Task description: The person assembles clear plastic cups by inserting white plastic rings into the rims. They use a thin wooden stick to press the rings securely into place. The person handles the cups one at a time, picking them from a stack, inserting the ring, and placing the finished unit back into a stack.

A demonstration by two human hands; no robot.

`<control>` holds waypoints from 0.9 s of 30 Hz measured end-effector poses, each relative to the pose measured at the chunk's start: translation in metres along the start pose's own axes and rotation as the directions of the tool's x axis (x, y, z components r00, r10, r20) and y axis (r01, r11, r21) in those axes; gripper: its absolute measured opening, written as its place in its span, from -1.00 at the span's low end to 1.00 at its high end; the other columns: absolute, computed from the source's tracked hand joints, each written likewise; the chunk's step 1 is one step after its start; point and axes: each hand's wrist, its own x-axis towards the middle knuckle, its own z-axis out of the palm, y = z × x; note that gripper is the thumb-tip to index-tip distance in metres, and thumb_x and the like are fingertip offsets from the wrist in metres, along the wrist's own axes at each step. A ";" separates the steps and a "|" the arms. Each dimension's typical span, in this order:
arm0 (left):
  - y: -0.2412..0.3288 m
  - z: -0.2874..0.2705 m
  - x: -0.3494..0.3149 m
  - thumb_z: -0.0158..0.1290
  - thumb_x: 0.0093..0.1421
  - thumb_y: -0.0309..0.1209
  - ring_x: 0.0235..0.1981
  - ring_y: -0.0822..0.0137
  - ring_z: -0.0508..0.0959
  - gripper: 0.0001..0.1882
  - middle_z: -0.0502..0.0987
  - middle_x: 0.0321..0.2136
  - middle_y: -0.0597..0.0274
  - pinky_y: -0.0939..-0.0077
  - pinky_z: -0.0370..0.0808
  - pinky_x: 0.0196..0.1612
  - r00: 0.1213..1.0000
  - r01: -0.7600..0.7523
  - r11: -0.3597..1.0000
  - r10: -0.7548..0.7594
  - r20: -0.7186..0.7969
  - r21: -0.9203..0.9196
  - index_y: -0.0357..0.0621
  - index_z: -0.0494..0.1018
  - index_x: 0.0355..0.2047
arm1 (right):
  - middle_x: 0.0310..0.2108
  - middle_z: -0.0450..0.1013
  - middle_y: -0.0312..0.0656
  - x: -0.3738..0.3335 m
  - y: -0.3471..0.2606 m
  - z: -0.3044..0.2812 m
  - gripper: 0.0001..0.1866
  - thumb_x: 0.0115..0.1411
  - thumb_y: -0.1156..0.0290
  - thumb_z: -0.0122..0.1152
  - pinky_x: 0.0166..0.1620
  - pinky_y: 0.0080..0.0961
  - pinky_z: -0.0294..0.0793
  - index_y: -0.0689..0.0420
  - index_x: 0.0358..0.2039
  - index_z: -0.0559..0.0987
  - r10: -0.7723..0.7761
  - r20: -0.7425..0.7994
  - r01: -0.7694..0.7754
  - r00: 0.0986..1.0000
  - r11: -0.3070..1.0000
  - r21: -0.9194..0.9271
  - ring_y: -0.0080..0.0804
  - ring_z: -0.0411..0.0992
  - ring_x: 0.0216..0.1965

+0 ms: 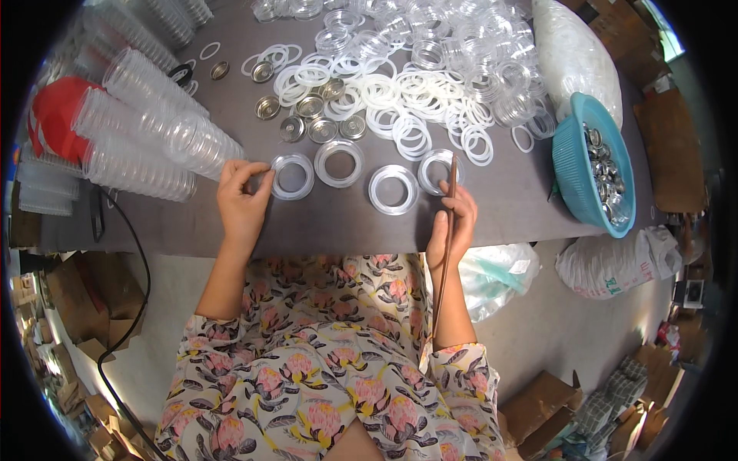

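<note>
The grey bench (492, 207) carries a heap of clear plastic rings across the upper middle. Four rings sit in a row at centre, apparently being laid out. The left hand (242, 201) pinches the leftmost ring (293, 176); the right hand (453, 223) grasps a thin brown stick (447, 230) upright beside the rightmost ring (438, 170).

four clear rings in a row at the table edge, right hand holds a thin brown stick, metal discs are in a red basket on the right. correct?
Not quite: the basket of metal discs is teal, not red, as the head view shows. The rest holds: four clear rings lie in a row near the table edge, and the right hand holds a thin brown stick.
</note>
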 end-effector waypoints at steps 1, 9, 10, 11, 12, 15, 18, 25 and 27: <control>0.003 0.002 0.002 0.16 -0.06 -0.59 -0.50 0.54 0.33 -0.89 0.35 -0.51 0.31 0.65 0.22 -0.51 1.000 0.010 1.000 -0.010 0.007 -0.005 -0.20 0.51 -0.46 | -0.16 0.46 0.01 0.000 0.001 0.000 -0.86 0.11 0.43 -0.01 0.08 -0.22 0.16 0.20 -0.33 0.38 -0.008 0.000 0.008 1.000 1.000 -0.001 -0.06 0.25 0.02; 0.017 0.069 0.097 0.04 0.03 -0.52 -0.21 0.10 0.48 -0.84 0.49 -0.28 0.09 0.33 0.37 -0.09 0.915 -0.396 0.897 0.368 0.164 0.195 -0.21 0.50 -0.33 | -0.16 0.46 0.00 0.002 -0.001 -0.002 -0.87 0.07 0.49 -0.01 0.08 -0.21 0.16 0.18 -0.33 0.38 -0.030 0.018 0.030 0.999 1.000 0.007 -0.05 0.26 0.01; -0.001 0.081 0.112 0.03 0.04 -0.48 -0.20 0.07 0.48 -0.82 0.49 -0.26 0.08 0.29 0.37 -0.07 0.907 -0.421 0.859 0.399 0.134 0.291 -0.19 0.51 -0.31 | -0.16 0.46 0.00 0.003 -0.002 -0.002 -0.86 0.06 0.49 -0.01 0.08 -0.21 0.16 0.18 -0.33 0.38 -0.036 0.025 0.036 0.999 0.999 0.002 -0.04 0.26 0.01; -0.006 0.084 0.126 0.04 0.04 -0.46 -0.20 0.07 0.47 -0.81 0.50 -0.25 0.08 0.29 0.37 -0.08 0.929 -0.341 0.865 0.249 0.274 0.369 -0.18 0.51 -0.30 | -0.16 0.46 0.01 0.003 -0.001 -0.002 -0.86 0.05 0.50 -0.01 0.08 -0.21 0.16 0.18 -0.33 0.38 -0.038 0.027 0.038 0.999 0.999 -0.003 -0.04 0.26 0.01; -0.004 0.085 0.139 0.04 0.04 -0.43 -0.19 0.08 0.47 -0.80 0.50 -0.25 0.08 0.29 0.37 -0.08 0.915 -0.275 0.849 0.086 0.395 0.451 -0.16 0.52 -0.29 | -0.17 0.47 0.01 0.001 0.001 -0.001 -0.85 0.03 0.52 -0.01 0.08 -0.20 0.16 0.18 -0.33 0.38 -0.025 0.014 0.024 1.000 1.000 0.012 -0.04 0.27 0.00; 0.008 0.085 0.149 0.06 0.04 -0.38 -0.20 0.10 0.48 -0.78 0.51 -0.24 0.09 0.29 0.38 -0.10 0.846 -0.256 0.784 -0.101 0.523 0.566 -0.11 0.53 -0.28 | -0.17 0.47 0.01 -0.001 0.001 -0.001 -0.84 0.02 0.53 0.00 0.08 -0.19 0.16 0.18 -0.33 0.38 0.014 0.007 -0.014 1.000 0.999 0.037 -0.03 0.27 0.00; 0.007 0.087 0.148 0.05 0.04 -0.36 -0.16 0.09 0.46 -0.76 0.50 -0.22 0.07 0.29 0.37 -0.08 0.850 -0.271 0.835 -0.025 0.526 0.479 -0.08 0.52 -0.25 | -0.18 0.47 0.00 0.004 -0.002 -0.005 -0.85 0.02 0.52 0.00 0.06 -0.18 0.17 0.18 -0.34 0.38 -0.058 0.033 0.059 0.998 0.997 -0.051 -0.03 0.29 -0.02; -0.031 0.143 0.184 0.03 0.04 -0.37 -0.14 0.15 0.43 -0.70 0.50 -0.22 0.19 0.23 0.35 -0.09 0.891 -0.454 0.871 0.441 0.108 0.190 -0.04 0.46 -0.17 | -0.16 0.45 0.03 0.003 -0.001 -0.005 -0.84 0.15 0.36 -0.04 0.10 -0.21 0.12 0.18 -0.34 0.36 -0.059 0.077 0.063 0.995 0.997 -0.044 -0.09 0.24 0.03; -0.033 0.145 0.194 0.02 0.04 -0.37 -0.15 0.14 0.43 -0.73 0.50 -0.22 0.20 0.21 0.34 -0.08 0.924 -0.348 0.880 0.264 0.277 0.322 -0.07 0.48 -0.21 | -0.17 0.47 0.01 0.004 -0.001 -0.005 -0.87 0.10 0.44 -0.02 0.07 -0.19 0.15 0.18 -0.34 0.37 -0.069 0.059 0.071 0.996 0.996 -0.049 -0.05 0.28 0.00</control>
